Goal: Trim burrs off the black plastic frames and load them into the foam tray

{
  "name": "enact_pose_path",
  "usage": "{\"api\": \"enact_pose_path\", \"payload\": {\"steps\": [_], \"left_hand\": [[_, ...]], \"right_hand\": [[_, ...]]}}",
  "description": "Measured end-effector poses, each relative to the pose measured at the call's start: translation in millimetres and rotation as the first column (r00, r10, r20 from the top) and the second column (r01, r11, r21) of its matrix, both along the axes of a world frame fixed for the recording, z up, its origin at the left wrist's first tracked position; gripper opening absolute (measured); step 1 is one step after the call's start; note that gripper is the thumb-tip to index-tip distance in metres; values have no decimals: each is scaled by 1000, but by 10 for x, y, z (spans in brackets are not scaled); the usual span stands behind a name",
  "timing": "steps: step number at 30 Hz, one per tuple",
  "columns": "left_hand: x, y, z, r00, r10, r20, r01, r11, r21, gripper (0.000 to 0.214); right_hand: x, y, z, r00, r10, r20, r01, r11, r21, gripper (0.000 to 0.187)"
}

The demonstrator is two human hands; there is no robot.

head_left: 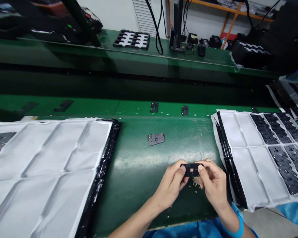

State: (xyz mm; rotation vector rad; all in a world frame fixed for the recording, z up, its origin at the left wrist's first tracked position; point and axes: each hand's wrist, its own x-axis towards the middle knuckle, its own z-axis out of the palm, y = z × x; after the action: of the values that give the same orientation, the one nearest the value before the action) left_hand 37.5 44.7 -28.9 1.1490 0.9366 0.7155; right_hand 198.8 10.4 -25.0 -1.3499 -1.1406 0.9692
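Observation:
Between my two hands is a small black plastic part (191, 170) with a square opening near its middle. My left hand (172, 180) pinches its left end between thumb and fingers. The right end is pinched by my right hand (212, 181), which wears a blue band (237, 220) at the wrist. Just under the part, a little heap of tiny beige pieces (195, 181) lies on the green bench (136, 188). A similar dark part (156, 139) rests flat on the bench, ahead and to the left of my hands.
Stacked white-lined trays (64, 148) stand at left. More trays (243, 132) at right hold rows of black parts (286, 168). Two parts (154, 107) (185, 110) lie on the bright green strip beyond. A raised shelf (139, 54) at the back carries a black tray (131, 39).

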Motion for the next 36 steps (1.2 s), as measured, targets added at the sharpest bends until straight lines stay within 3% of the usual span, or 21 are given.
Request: {"api": "enact_pose_path", "payload": {"steps": [5,23,27,31,36], "left_hand": [[14,-3,-17,999,39,24,-38,999,-16,41],[-43,-19,-51,999,7,44,-7,1000,-12,46],[-44,6,19,998,57,34,-53,993,-109,43],[-25,-23,133,995,95,25,-88,976,-199,39],[-67,-97,227,999,18,35,-13,992,-129,37]], "right_hand": [[11,-20,4,999,26,46,-27,999,17,21],[53,-80,-21,985,74,157,-82,995,48,21],[24,-117,17,970,91,224,-122,984,127,22],[30,-95,28,988,132,83,-136,990,41,20],[71,-12,19,976,131,-173,-159,975,-157,27]]}}
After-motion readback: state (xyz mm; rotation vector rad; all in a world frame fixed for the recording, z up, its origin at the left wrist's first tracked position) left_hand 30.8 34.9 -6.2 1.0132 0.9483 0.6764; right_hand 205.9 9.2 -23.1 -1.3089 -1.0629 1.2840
